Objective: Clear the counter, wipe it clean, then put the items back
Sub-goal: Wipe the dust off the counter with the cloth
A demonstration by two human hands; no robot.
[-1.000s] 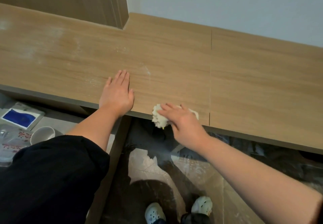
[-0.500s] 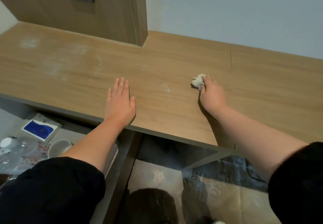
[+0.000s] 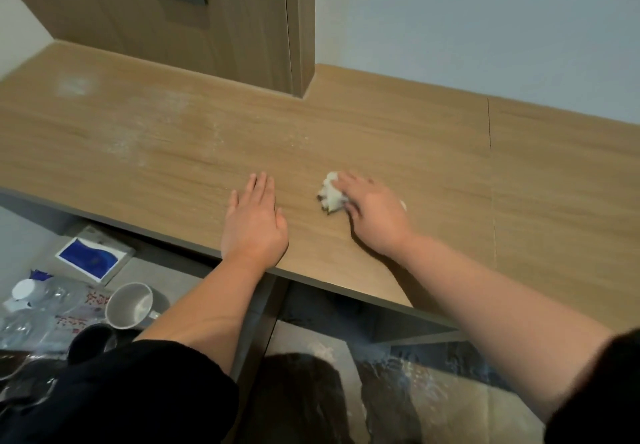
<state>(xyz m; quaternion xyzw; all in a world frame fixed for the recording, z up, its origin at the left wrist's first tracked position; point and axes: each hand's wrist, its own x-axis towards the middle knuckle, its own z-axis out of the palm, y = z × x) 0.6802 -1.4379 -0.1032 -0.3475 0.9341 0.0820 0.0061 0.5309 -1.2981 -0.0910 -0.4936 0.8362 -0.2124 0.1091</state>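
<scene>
The counter (image 3: pixel 381 138) is bare, so the clearing looks done. The left hand (image 3: pixel 254 221) lies flat and open by the front edge. Just beside it, the right hand (image 3: pixel 374 215) grips a white wad (image 3: pixel 331 194) and presses it to the wood mid-counter. I'd say wiping is partway: pale dust (image 3: pixel 145 131) shows toward the left end. The mug (image 3: pixel 130 305), bottle (image 3: pixel 41 305) and box (image 3: pixel 91 258) wait below, not yet returned.
</scene>
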